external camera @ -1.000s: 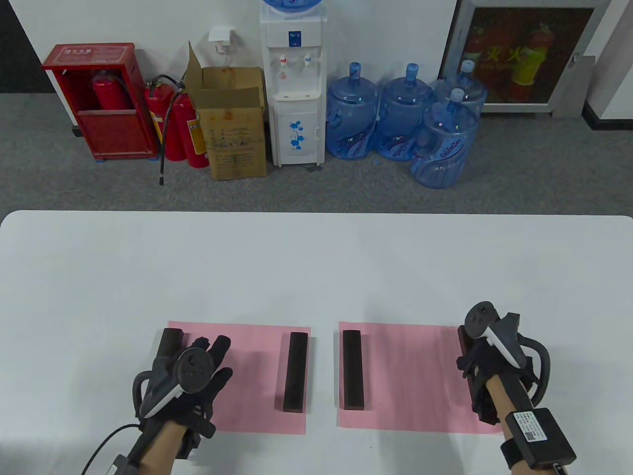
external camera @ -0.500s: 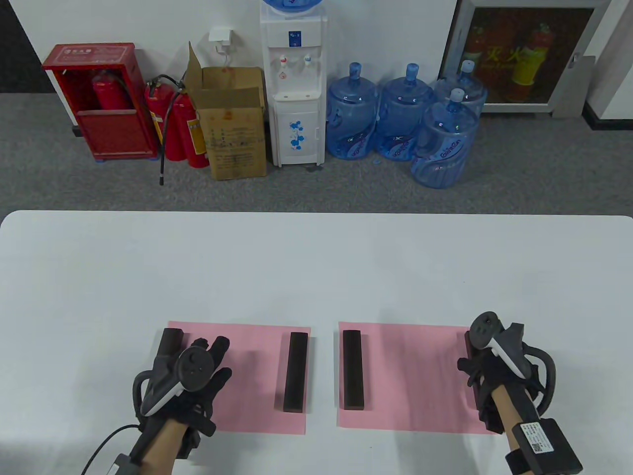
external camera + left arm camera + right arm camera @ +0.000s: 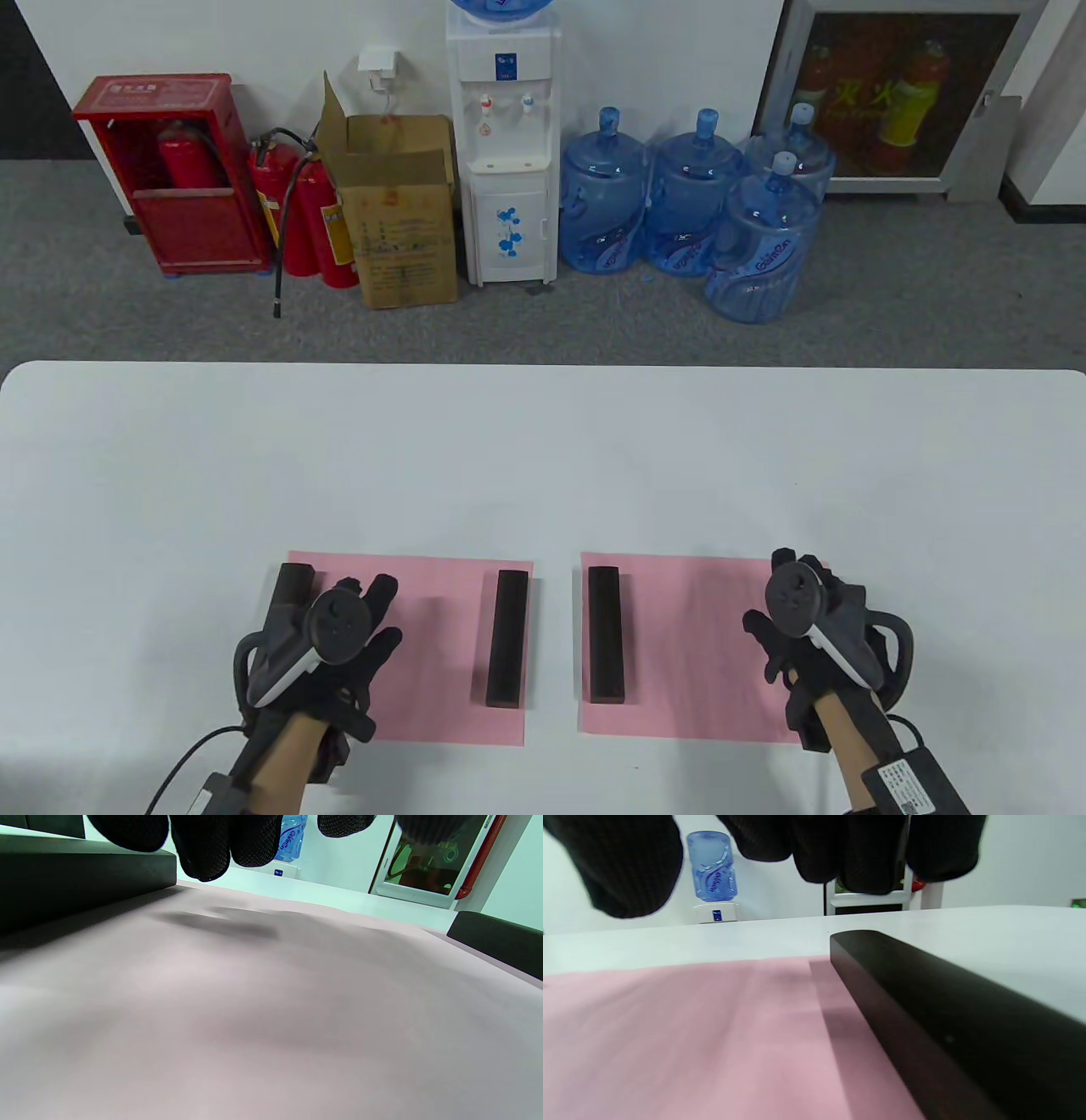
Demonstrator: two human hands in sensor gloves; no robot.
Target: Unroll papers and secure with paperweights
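Note:
Two pink papers lie flat on the white table. The left paper has a dark paperweight on its left edge and one on its right edge. The right paper has a paperweight on its left edge; the one on its right edge is hidden under my hand in the table view and shows in the right wrist view. My left hand hovers over the left paper, fingers spread, holding nothing. My right hand is above the right paper's right edge, fingers hanging free of the paperweight.
Behind the table on the floor stand a water dispenser, several blue water jugs, a cardboard box and red fire extinguishers. A cable trails from my left wrist.
My right hand has moved left and turned palm down over the right paper's right edge, now covering the paperweight there. My left hand has barely moved.

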